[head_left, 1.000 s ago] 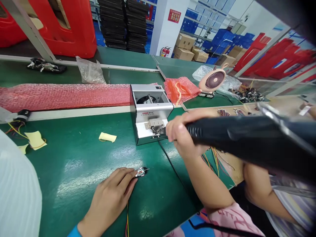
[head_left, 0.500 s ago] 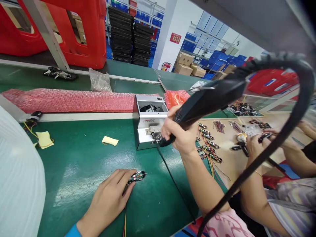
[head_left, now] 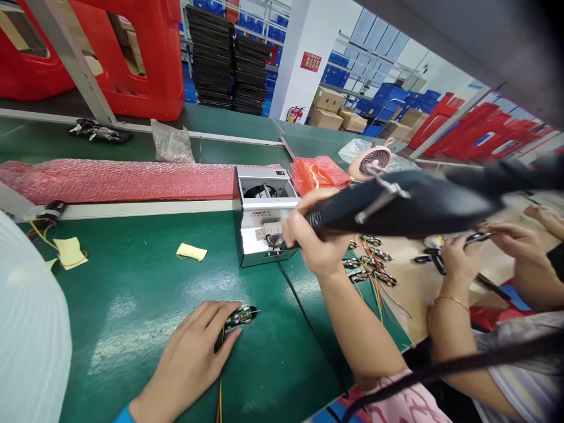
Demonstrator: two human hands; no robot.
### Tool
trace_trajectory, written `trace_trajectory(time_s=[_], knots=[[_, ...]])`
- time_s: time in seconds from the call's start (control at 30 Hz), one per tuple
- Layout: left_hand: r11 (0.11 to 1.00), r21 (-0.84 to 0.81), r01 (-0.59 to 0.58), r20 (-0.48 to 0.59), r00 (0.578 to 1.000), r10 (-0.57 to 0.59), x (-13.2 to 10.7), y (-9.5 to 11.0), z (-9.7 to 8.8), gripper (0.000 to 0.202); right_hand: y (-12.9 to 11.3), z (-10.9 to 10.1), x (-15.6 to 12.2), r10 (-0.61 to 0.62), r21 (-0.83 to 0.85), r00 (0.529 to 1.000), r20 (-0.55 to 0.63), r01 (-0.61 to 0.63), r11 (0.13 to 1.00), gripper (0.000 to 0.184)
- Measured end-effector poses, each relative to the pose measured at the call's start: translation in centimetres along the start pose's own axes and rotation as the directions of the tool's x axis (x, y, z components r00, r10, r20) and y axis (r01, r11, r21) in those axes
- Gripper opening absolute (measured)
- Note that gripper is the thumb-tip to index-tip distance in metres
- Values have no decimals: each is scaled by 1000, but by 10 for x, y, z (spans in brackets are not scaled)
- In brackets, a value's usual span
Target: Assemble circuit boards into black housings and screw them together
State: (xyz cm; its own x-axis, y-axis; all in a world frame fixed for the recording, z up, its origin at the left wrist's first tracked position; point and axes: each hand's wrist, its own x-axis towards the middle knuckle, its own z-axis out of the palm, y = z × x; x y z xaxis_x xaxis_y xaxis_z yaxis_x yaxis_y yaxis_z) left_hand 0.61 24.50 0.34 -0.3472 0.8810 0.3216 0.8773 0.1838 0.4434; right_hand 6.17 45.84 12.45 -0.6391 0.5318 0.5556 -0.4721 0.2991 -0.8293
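My right hand [head_left: 324, 249] is wrapped round a black electric screwdriver [head_left: 396, 205], which lies nearly level. The tip end is at the front of a silver screw feeder [head_left: 247, 220], mostly hidden by my fingers. On the green bench, my left hand [head_left: 189, 346] closes its thumb and fingers round the rear of a small circuit board in a black housing [head_left: 242, 316]. A thin metal spring or rod sticks out of its front, and red and yellow wires [head_left: 220, 388] trail from its back.
Several similar boards with wires [head_left: 374, 258] lie right of the feeder. A co-worker's hands [head_left: 462, 255] hold a small dark part at far right. Behind the feeder are pink bubble wrap [head_left: 132, 182] and a pink fan [head_left: 372, 160]. Yellow paper [head_left: 191, 252] and a black cable [head_left: 304, 314] lie on the bench.
The screwdriver has swung from a slant to nearly level, its tip end moving up and left to the feeder's front. My left hand stays on the board.
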Motion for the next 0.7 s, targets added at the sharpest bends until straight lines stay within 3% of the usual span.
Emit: trace_trajectory(time_s=[0.07, 0.17, 0.37, 0.53, 0.7], knots=[[1000, -6, 9, -10, 1000, -9, 0, 0, -1, 30, 1, 6, 10, -44, 17, 998, -54, 45, 999, 13], [1000, -18, 15, -31, 999, -16, 3, 0, -4, 30, 1, 5, 16, 56, 69, 998, -26, -54, 996, 11], [990, -142, 15, -79, 997, -26, 22, 16, -12, 27, -14, -5, -2, 164, 243, 985, -56, -146, 959, 11], [973, -207, -105, -117, 990, 82, 44, 38, -13, 29, -34, -4, -17, 275, 376, 961, -31, -244, 894, 13], [943, -298, -146, -182, 979, 94, 51, 43, -5, 11, -40, -1, -21, 269, 404, 963, -8, -243, 882, 11]])
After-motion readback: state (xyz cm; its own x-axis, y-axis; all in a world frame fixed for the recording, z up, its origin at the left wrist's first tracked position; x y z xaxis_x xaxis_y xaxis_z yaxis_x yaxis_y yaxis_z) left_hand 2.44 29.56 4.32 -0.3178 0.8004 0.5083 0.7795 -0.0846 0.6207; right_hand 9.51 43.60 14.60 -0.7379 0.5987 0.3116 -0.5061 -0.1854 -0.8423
